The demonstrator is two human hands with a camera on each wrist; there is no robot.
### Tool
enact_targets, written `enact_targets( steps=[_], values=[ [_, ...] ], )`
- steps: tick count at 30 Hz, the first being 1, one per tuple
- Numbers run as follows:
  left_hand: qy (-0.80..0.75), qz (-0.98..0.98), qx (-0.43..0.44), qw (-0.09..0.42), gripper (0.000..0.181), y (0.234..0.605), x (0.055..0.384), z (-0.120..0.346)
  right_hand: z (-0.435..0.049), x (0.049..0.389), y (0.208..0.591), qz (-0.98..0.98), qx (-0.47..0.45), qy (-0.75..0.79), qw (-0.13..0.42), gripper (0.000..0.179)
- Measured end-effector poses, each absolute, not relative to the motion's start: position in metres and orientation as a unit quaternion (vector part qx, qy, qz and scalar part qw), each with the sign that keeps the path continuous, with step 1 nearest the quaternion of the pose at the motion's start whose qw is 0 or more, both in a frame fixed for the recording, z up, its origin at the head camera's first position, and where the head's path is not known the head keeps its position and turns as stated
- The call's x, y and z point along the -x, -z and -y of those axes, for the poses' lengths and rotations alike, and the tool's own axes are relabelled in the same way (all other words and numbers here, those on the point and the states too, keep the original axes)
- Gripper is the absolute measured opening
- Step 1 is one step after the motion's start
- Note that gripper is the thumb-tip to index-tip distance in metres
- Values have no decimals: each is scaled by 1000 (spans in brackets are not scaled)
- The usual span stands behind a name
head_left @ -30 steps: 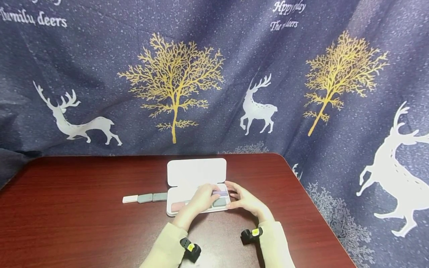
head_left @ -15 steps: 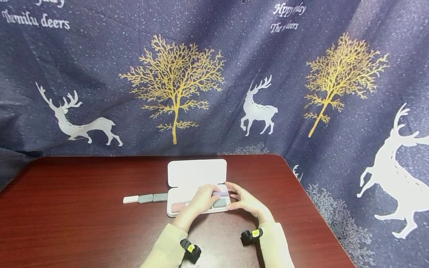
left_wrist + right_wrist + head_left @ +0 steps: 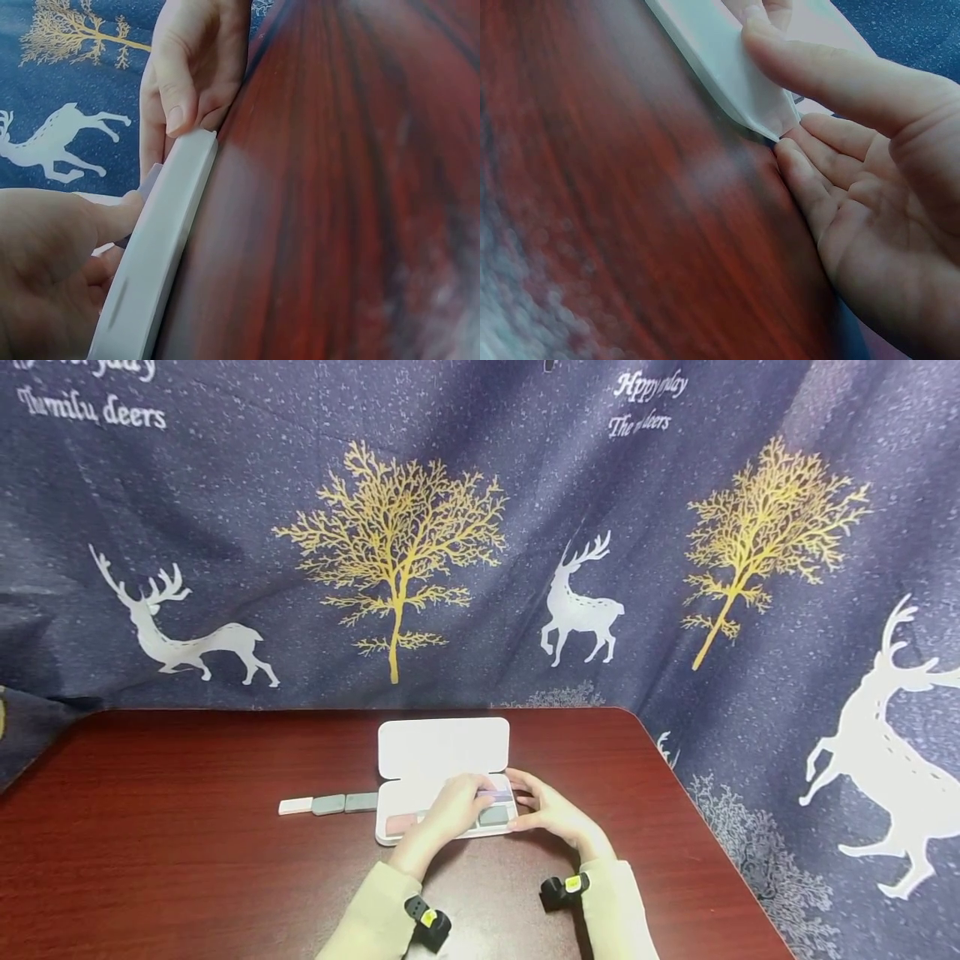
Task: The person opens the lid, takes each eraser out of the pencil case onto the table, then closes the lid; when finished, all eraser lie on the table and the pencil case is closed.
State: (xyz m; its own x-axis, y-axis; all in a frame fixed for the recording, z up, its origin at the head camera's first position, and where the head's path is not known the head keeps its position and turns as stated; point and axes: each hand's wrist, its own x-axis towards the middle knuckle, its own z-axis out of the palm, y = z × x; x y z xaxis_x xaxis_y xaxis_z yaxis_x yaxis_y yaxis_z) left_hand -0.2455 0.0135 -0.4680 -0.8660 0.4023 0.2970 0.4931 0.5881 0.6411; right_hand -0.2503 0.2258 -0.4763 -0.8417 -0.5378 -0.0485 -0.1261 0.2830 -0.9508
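"Anything new?"
"Only the head view — it has swung slightly left and up, so a small yellow patch [image 3: 2,713] appears at its left edge, by the dark-blue, deer-printed cloth [image 3: 480,610]."

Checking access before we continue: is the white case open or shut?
Open: in the head view, the white case has its lid folded back, and a pink block and a grey block show inside.

Table [image 3: 187,877], dark red-brown wood grain with rounded far corners, filled much of the lower frame. At lower centre lay a white case [image 3: 401,792], its lid [image 3: 444,748] open toward the far edge. Left of it sat a row: pale block [image 3: 296,806], grey block [image 3: 328,804], second grey block [image 3: 362,802] nearest the case.
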Motion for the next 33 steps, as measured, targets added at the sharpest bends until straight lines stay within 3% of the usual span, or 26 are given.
enact_targets(
  steps=[14, 22, 33],
  values=[
    [372, 900, 215, 78, 16, 455, 237, 14, -225, 250, 476, -778, 209, 562, 185, 89],
    [367, 907, 196, 59, 12, 447, 236, 49, -224, 249, 475, -773, 205, 570, 188, 90],
    [353, 902, 240, 67, 9, 451, 241, 115, -224, 249, 475, -780, 200, 564, 185, 89]
  ],
)
